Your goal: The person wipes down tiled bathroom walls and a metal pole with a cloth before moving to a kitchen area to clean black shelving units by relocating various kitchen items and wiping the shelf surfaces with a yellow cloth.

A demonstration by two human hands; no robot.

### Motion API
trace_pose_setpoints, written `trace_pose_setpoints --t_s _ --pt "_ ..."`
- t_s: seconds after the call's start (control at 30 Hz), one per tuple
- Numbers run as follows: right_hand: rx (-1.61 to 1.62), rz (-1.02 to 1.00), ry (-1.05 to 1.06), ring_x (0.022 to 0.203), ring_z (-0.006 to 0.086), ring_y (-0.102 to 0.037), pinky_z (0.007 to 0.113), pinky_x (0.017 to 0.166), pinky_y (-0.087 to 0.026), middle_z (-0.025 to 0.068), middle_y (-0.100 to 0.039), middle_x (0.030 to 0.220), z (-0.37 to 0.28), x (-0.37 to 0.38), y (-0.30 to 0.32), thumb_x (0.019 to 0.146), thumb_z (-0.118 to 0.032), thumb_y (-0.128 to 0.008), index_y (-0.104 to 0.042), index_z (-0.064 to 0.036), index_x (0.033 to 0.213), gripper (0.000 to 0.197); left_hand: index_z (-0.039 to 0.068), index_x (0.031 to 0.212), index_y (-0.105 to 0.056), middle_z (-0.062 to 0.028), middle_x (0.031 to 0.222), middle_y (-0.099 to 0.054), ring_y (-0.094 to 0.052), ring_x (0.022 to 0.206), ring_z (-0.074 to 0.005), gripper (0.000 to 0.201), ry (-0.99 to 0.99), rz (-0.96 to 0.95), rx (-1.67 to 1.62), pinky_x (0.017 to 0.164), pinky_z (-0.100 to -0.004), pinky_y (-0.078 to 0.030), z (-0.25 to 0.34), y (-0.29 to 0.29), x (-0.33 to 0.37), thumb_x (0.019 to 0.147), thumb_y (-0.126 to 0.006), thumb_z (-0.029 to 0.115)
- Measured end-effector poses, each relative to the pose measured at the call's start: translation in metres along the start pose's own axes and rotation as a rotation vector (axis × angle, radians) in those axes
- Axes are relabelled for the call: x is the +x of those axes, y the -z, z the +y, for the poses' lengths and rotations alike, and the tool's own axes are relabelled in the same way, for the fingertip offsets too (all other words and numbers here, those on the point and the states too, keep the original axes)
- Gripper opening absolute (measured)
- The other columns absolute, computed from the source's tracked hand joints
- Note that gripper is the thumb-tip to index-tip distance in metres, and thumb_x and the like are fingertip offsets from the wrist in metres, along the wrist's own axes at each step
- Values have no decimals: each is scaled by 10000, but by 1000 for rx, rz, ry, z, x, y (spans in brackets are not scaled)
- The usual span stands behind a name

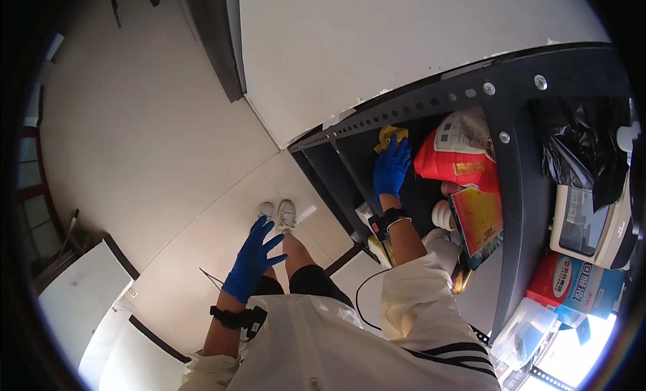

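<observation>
My right hand (392,169), in a blue glove, reaches onto a dark metal shelf (420,196) and presses a bunched yellow cloth (391,136) near the shelf's far edge. The cloth sticks out past my fingertips, and the palm side is hidden. Just right of this hand lies a red and white bag (461,152). My left hand (250,258), also gloved in blue, hangs over the floor with its fingers spread and nothing in them.
Below the bag stand a yellow and red package (476,219) and white rounded containers (443,216). Farther right are a black plastic bag (582,145), a cream appliance (591,223) and a red and blue box (572,283). A perforated post (508,189) divides the shelving. A thin dark cable (359,302) hangs beside my right arm.
</observation>
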State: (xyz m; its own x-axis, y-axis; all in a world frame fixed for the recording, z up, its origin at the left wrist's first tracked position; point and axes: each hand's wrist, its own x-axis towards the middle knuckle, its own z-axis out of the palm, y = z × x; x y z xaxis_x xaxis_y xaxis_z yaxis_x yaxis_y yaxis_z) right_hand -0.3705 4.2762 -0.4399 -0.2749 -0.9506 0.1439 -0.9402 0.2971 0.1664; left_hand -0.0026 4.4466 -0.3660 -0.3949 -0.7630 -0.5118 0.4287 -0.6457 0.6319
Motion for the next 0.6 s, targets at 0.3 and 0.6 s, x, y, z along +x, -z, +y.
trace_pose_setpoints --t_s 0.3,0.6 --pt "151 -31 31 1188 320 -401 424 1004 -304 174 -422 1288 75 154 -76 908 -263 -414 -437 -66 1248 394 129 1383 -285 -104 1359 -363 -425 1201 -308 469 76 237 -359 915 -514 -420 -13 16 22 948 -378 275" --pt "219 -78 -109 1146 329 -431 425 979 -329 174 -454 1249 113 218 -90 881 -228 -447 -469 -65 1215 373 128 1362 -329 -87 1347 -391 -445 1180 -302 470 35 304 -341 916 -507 -416 -21 45 37 935 -405 310"
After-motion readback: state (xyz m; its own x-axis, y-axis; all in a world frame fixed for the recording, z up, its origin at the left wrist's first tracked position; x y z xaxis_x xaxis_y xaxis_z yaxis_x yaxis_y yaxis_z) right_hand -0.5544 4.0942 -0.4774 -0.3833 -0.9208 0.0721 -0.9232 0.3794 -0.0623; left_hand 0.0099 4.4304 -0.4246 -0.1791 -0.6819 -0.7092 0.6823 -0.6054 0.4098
